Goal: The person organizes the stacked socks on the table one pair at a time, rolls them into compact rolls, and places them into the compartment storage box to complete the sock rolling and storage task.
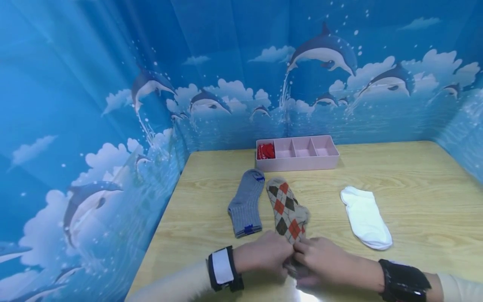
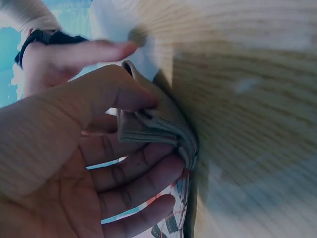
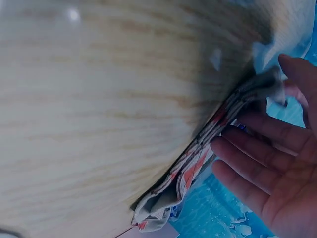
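A pair of beige argyle socks [image 1: 286,209] with orange and dark diamonds lies on the table, cuffs toward me. My left hand [image 1: 268,251] pinches the cuff end; in the left wrist view its thumb [image 2: 141,99] presses the folded beige cuff [image 2: 158,119] against the fingers. At the same cuff is my right hand [image 1: 324,260]. The right wrist view shows its fairly straight fingers [image 3: 247,163] against the argyle socks [image 3: 198,148], with the thumb [image 3: 294,69] held apart from them. Grey socks [image 1: 247,203] lie left of the argyle pair, and white socks [image 1: 366,218] lie to the right.
A pink box [image 1: 298,164] with several compartments stands at the table's back edge. A red folded item [image 1: 266,151] sits in its leftmost compartment. The wooden table [image 1: 426,188] is bounded by a blue dolphin-print curtain [image 1: 234,50] at the back and sides.
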{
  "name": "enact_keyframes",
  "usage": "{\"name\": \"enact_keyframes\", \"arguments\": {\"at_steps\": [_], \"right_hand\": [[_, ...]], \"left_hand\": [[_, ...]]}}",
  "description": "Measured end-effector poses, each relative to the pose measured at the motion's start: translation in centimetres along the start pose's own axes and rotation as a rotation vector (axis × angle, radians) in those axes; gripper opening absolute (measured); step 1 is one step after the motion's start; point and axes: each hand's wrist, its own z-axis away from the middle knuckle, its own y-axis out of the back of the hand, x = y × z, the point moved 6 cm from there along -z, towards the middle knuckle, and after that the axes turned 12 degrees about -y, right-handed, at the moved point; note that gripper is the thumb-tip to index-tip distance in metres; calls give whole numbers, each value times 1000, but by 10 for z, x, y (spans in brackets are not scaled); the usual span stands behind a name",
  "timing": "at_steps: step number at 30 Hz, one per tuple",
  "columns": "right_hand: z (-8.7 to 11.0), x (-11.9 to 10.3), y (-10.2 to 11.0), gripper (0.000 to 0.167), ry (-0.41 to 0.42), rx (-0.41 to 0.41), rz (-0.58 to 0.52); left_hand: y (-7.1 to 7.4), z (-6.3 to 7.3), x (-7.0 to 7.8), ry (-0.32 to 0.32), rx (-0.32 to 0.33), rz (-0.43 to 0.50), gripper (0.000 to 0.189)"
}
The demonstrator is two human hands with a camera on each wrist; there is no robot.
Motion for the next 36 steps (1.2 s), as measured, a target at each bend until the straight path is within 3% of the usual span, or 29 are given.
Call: {"name": "enact_keyframes", "arguments": {"at_steps": [4,7,9,11,15,19,22,25,29,33,36], "right_hand": [[1,-3,-1,43,-6,79,-6],[1,-1,-3,33,-56,53,-99],[0,1,-5,24,-105,-17,-207],[-1,6,-9,19,-179,-137,-335],[-5,18,-18,15,-391,-363,-591],[-7,26,-22,15,-534,-419,-713],[-9,27,-22,19,-548,-397,-718],[-10,27,-22,21,-551,-368,-698],[-10,26,-20,27,-550,-292,-567],[-11,20,-16,27,-502,-177,-335],[-12,16,-15,19,-468,-129,-277]], "left_hand": [[-1,-1,-9,-7,-2,70,34],[-1,-1,-14,-12,-23,156,32],[-1,-1,-16,-11,-38,222,29],[-1,-1,-18,-5,-50,268,24],[0,-1,-22,30,-42,327,6],[1,-2,-26,78,-23,344,7],[0,-2,-28,109,1,353,10],[2,-2,-28,124,49,300,13],[5,-2,-27,127,90,219,12],[6,-4,-23,110,56,192,7],[5,-6,-22,117,18,195,12]]}}
